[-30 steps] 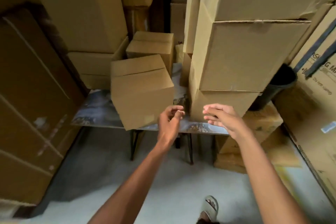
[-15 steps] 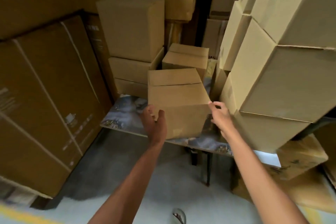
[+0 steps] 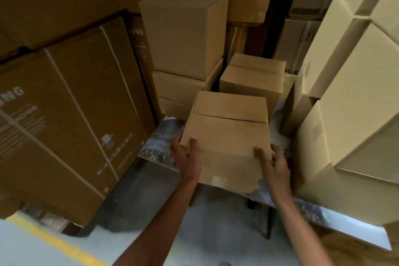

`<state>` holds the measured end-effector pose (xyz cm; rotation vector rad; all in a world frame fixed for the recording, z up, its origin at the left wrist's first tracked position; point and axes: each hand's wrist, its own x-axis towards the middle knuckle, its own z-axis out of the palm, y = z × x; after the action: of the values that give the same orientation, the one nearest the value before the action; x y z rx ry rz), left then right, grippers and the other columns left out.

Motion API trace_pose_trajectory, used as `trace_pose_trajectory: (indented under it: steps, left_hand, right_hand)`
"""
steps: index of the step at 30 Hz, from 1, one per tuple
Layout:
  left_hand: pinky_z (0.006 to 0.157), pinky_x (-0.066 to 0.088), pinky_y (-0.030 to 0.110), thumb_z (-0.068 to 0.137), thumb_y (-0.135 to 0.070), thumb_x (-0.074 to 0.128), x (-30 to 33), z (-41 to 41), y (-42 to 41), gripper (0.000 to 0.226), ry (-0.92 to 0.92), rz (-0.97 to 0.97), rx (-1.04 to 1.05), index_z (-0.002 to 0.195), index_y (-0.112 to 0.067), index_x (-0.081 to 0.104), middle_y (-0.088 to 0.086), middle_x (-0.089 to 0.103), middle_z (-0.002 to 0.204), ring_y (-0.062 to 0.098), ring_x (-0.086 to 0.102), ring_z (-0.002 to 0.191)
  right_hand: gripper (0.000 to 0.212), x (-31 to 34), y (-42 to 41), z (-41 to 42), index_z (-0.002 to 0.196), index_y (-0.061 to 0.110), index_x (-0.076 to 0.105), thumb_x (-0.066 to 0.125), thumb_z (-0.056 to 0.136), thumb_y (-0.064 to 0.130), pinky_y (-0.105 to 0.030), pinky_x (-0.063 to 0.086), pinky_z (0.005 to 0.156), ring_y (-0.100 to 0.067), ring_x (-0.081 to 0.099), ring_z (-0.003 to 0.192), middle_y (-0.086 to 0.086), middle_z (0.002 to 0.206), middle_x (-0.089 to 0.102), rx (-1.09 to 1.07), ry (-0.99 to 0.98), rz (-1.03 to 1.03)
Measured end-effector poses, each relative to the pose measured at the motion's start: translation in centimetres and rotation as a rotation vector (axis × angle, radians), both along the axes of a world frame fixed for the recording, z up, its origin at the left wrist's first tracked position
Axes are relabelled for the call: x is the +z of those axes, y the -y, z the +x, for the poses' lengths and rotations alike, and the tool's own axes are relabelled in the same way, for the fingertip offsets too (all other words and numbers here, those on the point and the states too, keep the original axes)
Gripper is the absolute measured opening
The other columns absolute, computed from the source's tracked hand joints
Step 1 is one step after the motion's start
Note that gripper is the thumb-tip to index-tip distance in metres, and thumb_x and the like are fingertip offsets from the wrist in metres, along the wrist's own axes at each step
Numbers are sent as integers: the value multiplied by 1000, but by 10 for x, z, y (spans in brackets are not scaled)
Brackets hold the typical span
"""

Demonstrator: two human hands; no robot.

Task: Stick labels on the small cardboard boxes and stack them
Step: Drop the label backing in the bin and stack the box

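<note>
Stacked cartons fill the storeroom: printed brown cartons (image 3: 64, 119) tower on the left, pale cartons (image 3: 354, 101) on the right. Between them stands a table (image 3: 157, 142) with a patterned top. At its far left is a stack (image 3: 183, 49) of plain boxes, with a small far box (image 3: 252, 80) just right of it. At the near edge sits a closed box (image 3: 226, 136). The left hand (image 3: 183, 157) grips its near left corner, thumb on top. The right hand (image 3: 274, 164) grips the near right corner, fingers curled around the side.
</note>
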<state>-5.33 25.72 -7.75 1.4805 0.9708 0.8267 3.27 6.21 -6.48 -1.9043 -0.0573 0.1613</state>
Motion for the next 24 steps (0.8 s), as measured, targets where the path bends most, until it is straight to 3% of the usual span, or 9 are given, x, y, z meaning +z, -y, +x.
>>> trace_pose_trajectory:
  steps: [2, 5, 6, 9, 12, 16, 18, 21, 24]
  left_hand:
    - [97, 52, 54, 78, -67, 54, 1, -7, -13, 70, 35, 9, 34, 132, -22, 50, 9, 55, 132, 29, 58, 116]
    - [89, 57, 55, 81, -66, 56, -3, -23, -38, 64, 25, -6, 70, 129, -24, 49, 11, 57, 130, 30, 63, 110]
    - [88, 58, 53, 83, -63, 57, -6, -28, -47, 63, 25, -15, 79, 130, -23, 48, 12, 57, 131, 31, 63, 110]
    - [87, 56, 48, 94, -47, 59, -3, -42, -72, 60, -1, -35, 122, 140, -10, 43, 15, 54, 133, 33, 59, 113]
    - [88, 49, 44, 104, -31, 55, 4, -50, -99, 51, -37, -47, 108, 145, -6, 37, 10, 48, 130, 29, 54, 113]
    - [95, 52, 54, 96, -46, 58, 14, -53, -138, 61, -73, -52, 108, 142, -10, 41, 17, 54, 135, 35, 59, 114]
    - [94, 54, 54, 100, -37, 59, 17, -52, -153, 53, -51, -68, 76, 142, -10, 42, 19, 55, 135, 35, 60, 112]
    - [94, 55, 53, 97, -39, 63, 21, -51, -173, 53, -50, -62, 68, 138, -11, 46, 16, 58, 133, 35, 61, 111]
    - [85, 54, 40, 100, -31, 63, 23, -48, -191, 48, -47, -54, 46, 138, -6, 47, 16, 57, 132, 29, 60, 106]
  right_hand:
    - [61, -2, -6, -16, 143, 25, 51, 67, 92, 54, -43, 57, 91, -20, 64, 110, 2, 125, 60, 22, 3, 32]
    - [45, -4, -23, -37, 128, 27, 56, 74, 90, 43, -21, 56, 73, -3, 67, 97, 2, 117, 67, 81, -12, 112]
    - [45, -7, -30, -42, 127, 25, 57, 75, 89, 43, -20, 56, 72, -1, 67, 96, 3, 117, 67, 100, -6, 117]
    - [62, -11, -57, -53, 137, 25, 52, 72, 86, 54, -26, 57, 80, -11, 66, 105, 1, 123, 64, 159, -19, 104]
    - [61, -4, -84, -55, 138, 25, 50, 74, 87, 50, -28, 58, 79, -11, 67, 101, -2, 120, 66, 184, -82, 148]
    - [64, 1, -111, -52, 135, 28, 52, 76, 84, 56, -42, 62, 87, -17, 70, 101, -3, 120, 69, 201, -130, 120]
    - [66, 1, -122, -51, 133, 32, 52, 76, 80, 64, -46, 61, 89, -18, 70, 101, -2, 120, 69, 200, -135, 97]
    - [68, 9, -138, -55, 136, 29, 51, 74, 82, 63, -40, 61, 88, -20, 69, 102, 0, 119, 66, 204, -119, 83]
    - [68, 13, -152, -59, 138, 26, 50, 73, 84, 60, -29, 58, 80, -20, 68, 102, -1, 119, 65, 196, -117, 94]
